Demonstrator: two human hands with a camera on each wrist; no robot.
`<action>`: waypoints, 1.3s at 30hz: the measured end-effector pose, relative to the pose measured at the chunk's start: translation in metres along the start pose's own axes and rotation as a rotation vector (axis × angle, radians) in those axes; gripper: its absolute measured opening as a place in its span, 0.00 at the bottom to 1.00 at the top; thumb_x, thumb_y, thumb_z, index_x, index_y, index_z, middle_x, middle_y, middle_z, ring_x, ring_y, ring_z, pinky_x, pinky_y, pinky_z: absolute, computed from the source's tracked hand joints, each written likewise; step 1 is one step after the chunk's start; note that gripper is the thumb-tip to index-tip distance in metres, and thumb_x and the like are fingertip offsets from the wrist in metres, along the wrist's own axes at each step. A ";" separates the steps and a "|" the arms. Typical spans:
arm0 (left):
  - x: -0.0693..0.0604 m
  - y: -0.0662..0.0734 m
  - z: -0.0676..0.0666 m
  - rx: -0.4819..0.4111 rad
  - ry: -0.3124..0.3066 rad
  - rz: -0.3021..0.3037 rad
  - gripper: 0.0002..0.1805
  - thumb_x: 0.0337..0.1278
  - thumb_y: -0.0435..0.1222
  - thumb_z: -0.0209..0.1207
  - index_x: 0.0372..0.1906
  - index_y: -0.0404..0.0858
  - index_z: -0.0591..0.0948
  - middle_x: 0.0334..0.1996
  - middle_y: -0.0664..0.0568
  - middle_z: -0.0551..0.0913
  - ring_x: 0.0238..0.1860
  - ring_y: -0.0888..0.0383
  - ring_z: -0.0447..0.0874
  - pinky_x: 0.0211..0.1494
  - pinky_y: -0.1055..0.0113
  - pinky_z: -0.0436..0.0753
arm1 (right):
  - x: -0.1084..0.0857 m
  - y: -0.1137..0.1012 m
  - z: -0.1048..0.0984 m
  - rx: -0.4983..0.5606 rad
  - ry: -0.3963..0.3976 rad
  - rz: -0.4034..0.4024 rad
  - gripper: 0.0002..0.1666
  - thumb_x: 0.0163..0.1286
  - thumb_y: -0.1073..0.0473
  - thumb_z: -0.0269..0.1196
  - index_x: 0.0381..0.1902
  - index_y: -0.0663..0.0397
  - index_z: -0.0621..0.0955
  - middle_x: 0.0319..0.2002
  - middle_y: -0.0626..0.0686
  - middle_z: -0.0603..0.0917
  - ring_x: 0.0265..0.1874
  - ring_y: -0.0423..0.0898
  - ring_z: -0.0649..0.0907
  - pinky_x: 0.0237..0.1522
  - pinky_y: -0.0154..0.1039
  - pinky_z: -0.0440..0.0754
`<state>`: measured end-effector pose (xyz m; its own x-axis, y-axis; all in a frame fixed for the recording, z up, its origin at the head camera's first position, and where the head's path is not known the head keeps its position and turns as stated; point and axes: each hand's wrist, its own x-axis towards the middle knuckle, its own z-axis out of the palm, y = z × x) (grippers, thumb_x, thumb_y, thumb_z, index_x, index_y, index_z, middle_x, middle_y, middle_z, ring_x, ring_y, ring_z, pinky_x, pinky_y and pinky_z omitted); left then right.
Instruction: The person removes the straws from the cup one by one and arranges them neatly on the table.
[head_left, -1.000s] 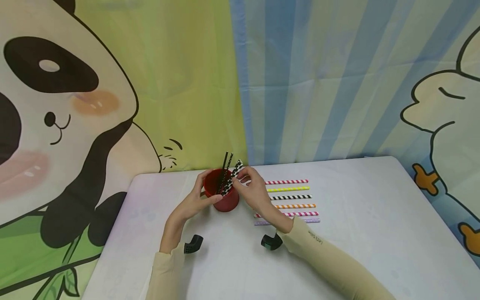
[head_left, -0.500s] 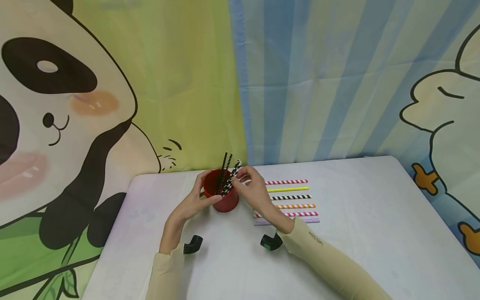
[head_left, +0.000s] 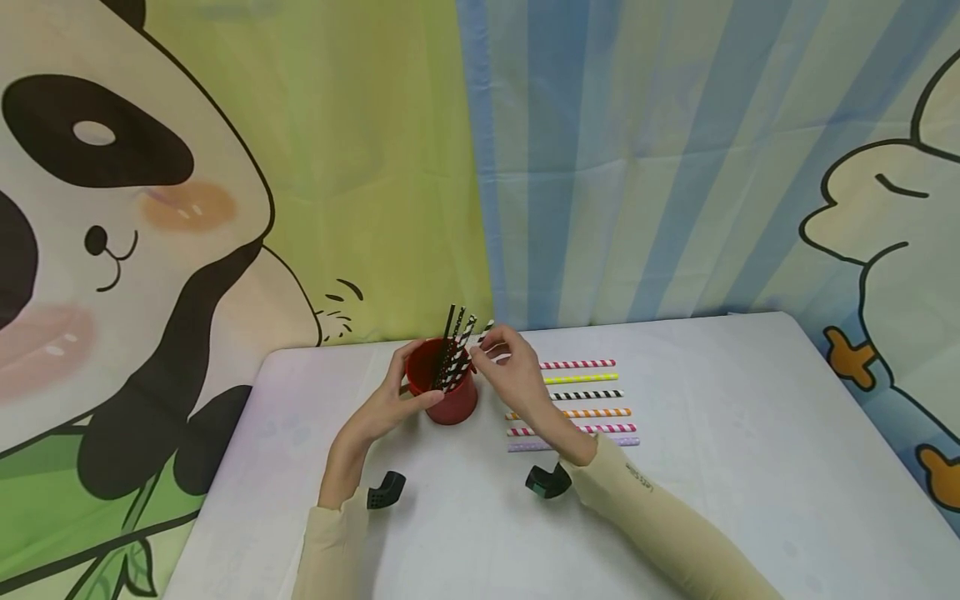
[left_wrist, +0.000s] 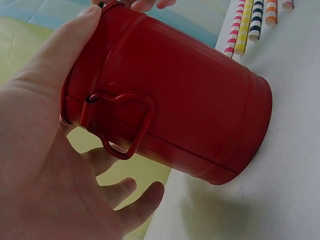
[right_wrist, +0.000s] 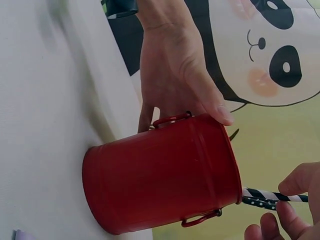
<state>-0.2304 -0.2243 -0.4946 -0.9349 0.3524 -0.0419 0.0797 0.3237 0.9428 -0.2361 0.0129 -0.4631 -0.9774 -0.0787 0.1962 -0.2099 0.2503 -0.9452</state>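
A small red metal bucket (head_left: 453, 408) stands upright with several black and black-and-white paper straws (head_left: 450, 350) leaning out of it. My left hand (head_left: 390, 400) holds the bucket near its rim, the thumb on the near side; in the left wrist view a wire handle (left_wrist: 127, 125) shows beside the palm. Right of the rim, my right hand (head_left: 513, 375) pinches a black-and-white paper straw (head_left: 486, 330) between thumb and fingers. In the right wrist view a striped straw (right_wrist: 260, 193) runs to those fingertips, with a dotted straw (right_wrist: 260, 202) just below it.
Several striped paper straws (head_left: 588, 413) lie in a row on the white table (head_left: 735, 433), partly under the right forearm. A lavender straw (head_left: 626, 441) is nearest me. Behind the table hangs a printed curtain (head_left: 405, 167).
My right hand has shifted slightly right, and the black-and-white straw in it now stands apart from those in the bucket. The left hand and bucket have stayed in place.
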 end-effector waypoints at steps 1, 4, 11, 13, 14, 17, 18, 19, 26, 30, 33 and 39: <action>0.000 0.000 0.000 -0.001 0.001 -0.002 0.48 0.61 0.42 0.67 0.78 0.57 0.49 0.75 0.50 0.58 0.78 0.46 0.52 0.75 0.31 0.55 | 0.000 0.000 -0.001 0.005 0.003 -0.001 0.09 0.69 0.55 0.65 0.40 0.53 0.78 0.41 0.52 0.83 0.44 0.48 0.83 0.47 0.40 0.80; 0.000 0.000 0.000 0.002 0.002 -0.002 0.48 0.61 0.43 0.67 0.77 0.58 0.49 0.75 0.50 0.58 0.78 0.46 0.52 0.75 0.31 0.55 | 0.001 -0.001 -0.003 0.023 0.013 -0.004 0.08 0.68 0.56 0.66 0.39 0.53 0.78 0.40 0.53 0.83 0.43 0.48 0.83 0.46 0.40 0.80; 0.001 -0.001 0.000 0.008 0.008 -0.003 0.48 0.60 0.43 0.68 0.77 0.57 0.49 0.75 0.50 0.58 0.78 0.46 0.52 0.75 0.31 0.56 | 0.002 -0.008 -0.011 0.071 0.029 -0.003 0.08 0.68 0.57 0.66 0.39 0.54 0.78 0.40 0.54 0.83 0.43 0.48 0.83 0.46 0.39 0.81; 0.001 -0.002 0.000 0.006 0.008 -0.005 0.48 0.60 0.43 0.68 0.77 0.57 0.50 0.75 0.51 0.59 0.78 0.47 0.52 0.75 0.32 0.56 | 0.002 -0.010 -0.014 0.073 0.028 -0.002 0.08 0.69 0.56 0.65 0.40 0.54 0.79 0.41 0.54 0.83 0.44 0.48 0.83 0.47 0.39 0.81; 0.001 -0.002 0.000 0.004 0.008 -0.005 0.48 0.60 0.43 0.68 0.77 0.58 0.50 0.75 0.51 0.59 0.78 0.47 0.52 0.75 0.32 0.56 | 0.001 -0.011 -0.015 0.078 0.027 -0.002 0.09 0.69 0.56 0.65 0.40 0.54 0.79 0.42 0.54 0.82 0.45 0.48 0.82 0.48 0.39 0.80; 0.001 -0.002 0.000 -0.008 0.004 -0.005 0.48 0.60 0.42 0.68 0.77 0.58 0.50 0.74 0.52 0.59 0.78 0.49 0.52 0.76 0.33 0.56 | 0.001 -0.014 -0.020 0.095 0.024 -0.009 0.11 0.70 0.55 0.65 0.42 0.56 0.79 0.44 0.56 0.82 0.47 0.50 0.82 0.49 0.42 0.81; 0.001 -0.002 -0.001 -0.012 0.001 -0.001 0.48 0.60 0.42 0.68 0.77 0.58 0.50 0.75 0.52 0.59 0.78 0.49 0.53 0.76 0.33 0.56 | 0.001 -0.015 -0.021 0.102 0.024 -0.014 0.11 0.71 0.55 0.65 0.43 0.57 0.79 0.44 0.57 0.82 0.47 0.51 0.82 0.49 0.43 0.81; 0.001 -0.002 -0.001 -0.016 -0.002 0.002 0.48 0.61 0.42 0.68 0.77 0.58 0.50 0.75 0.52 0.58 0.78 0.49 0.53 0.76 0.34 0.56 | 0.001 -0.015 -0.023 0.110 0.026 -0.018 0.12 0.71 0.56 0.65 0.43 0.58 0.78 0.45 0.58 0.82 0.48 0.52 0.82 0.49 0.45 0.81; 0.001 -0.002 -0.001 -0.024 -0.009 0.008 0.49 0.61 0.41 0.67 0.78 0.56 0.49 0.75 0.51 0.58 0.78 0.48 0.53 0.76 0.34 0.56 | 0.000 -0.016 -0.031 0.125 0.045 -0.026 0.10 0.70 0.56 0.65 0.42 0.56 0.78 0.45 0.56 0.82 0.47 0.50 0.83 0.50 0.45 0.81; 0.001 -0.002 -0.001 -0.020 -0.005 0.001 0.49 0.61 0.41 0.68 0.78 0.55 0.49 0.75 0.51 0.58 0.78 0.48 0.52 0.76 0.34 0.56 | 0.000 -0.015 -0.036 0.125 0.055 -0.030 0.11 0.70 0.53 0.65 0.41 0.54 0.78 0.45 0.53 0.82 0.46 0.47 0.83 0.50 0.44 0.82; 0.001 -0.001 -0.001 -0.015 -0.007 0.004 0.50 0.61 0.41 0.68 0.79 0.52 0.48 0.75 0.50 0.57 0.78 0.47 0.52 0.76 0.34 0.56 | 0.000 -0.015 -0.041 0.135 0.065 -0.023 0.11 0.70 0.52 0.65 0.41 0.53 0.79 0.44 0.52 0.81 0.46 0.46 0.83 0.49 0.41 0.82; 0.001 -0.001 -0.001 -0.021 -0.007 0.001 0.49 0.61 0.40 0.67 0.78 0.52 0.48 0.75 0.49 0.57 0.78 0.46 0.52 0.77 0.34 0.55 | -0.003 -0.018 -0.049 0.167 0.072 -0.017 0.11 0.71 0.53 0.65 0.41 0.55 0.78 0.45 0.53 0.81 0.47 0.48 0.82 0.48 0.35 0.81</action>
<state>-0.2316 -0.2251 -0.4952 -0.9325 0.3586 -0.0429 0.0737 0.3051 0.9494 -0.2310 0.0560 -0.4335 -0.9742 -0.0108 0.2253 -0.2254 0.0857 -0.9705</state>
